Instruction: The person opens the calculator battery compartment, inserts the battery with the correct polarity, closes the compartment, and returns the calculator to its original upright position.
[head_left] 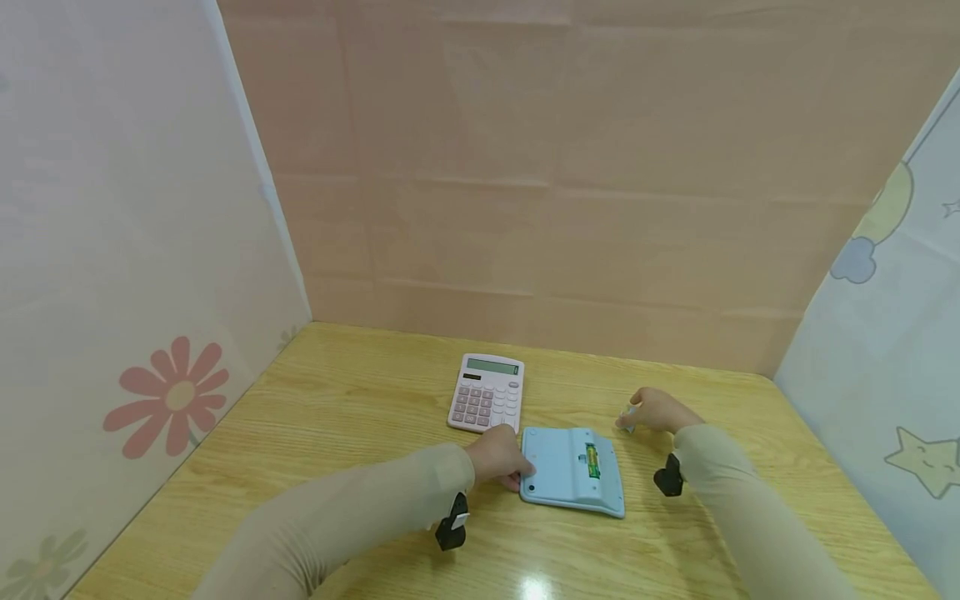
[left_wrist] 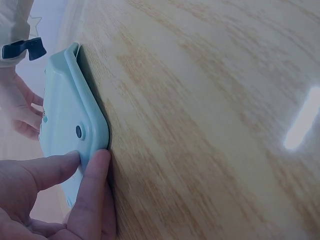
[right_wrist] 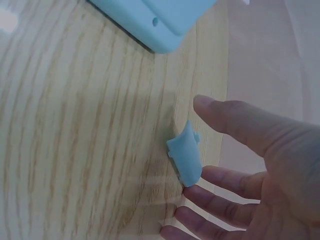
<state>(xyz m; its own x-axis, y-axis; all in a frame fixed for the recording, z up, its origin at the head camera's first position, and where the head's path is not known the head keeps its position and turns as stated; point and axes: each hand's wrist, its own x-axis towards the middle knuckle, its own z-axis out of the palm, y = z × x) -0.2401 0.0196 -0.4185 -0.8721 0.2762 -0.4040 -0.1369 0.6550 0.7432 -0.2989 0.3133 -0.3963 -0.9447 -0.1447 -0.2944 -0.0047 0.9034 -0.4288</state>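
A light blue calculator [head_left: 551,467] lies face down on the wooden table, its battery slot uncovered and a green-and-yellow battery [head_left: 593,461] showing in it. My left hand [head_left: 498,454] pinches its near left corner, thumb on the back and forefinger at the edge, close by a round black foot [left_wrist: 78,131]. To the right of the calculator, a small blue battery cover [right_wrist: 186,156] with side tabs rests on the table. Around it my right hand [head_left: 660,410] spreads its fingers; the fingertips [right_wrist: 192,191] are right at the cover's end, and the thumb stands apart from it.
Behind the blue calculator's left side lies a pink calculator [head_left: 487,396], face up. A plain beige cloth [head_left: 555,208] hangs at the table's back edge, with patterned cloths at the left and right. Black wrist cameras [head_left: 670,477] sit on both sleeves.
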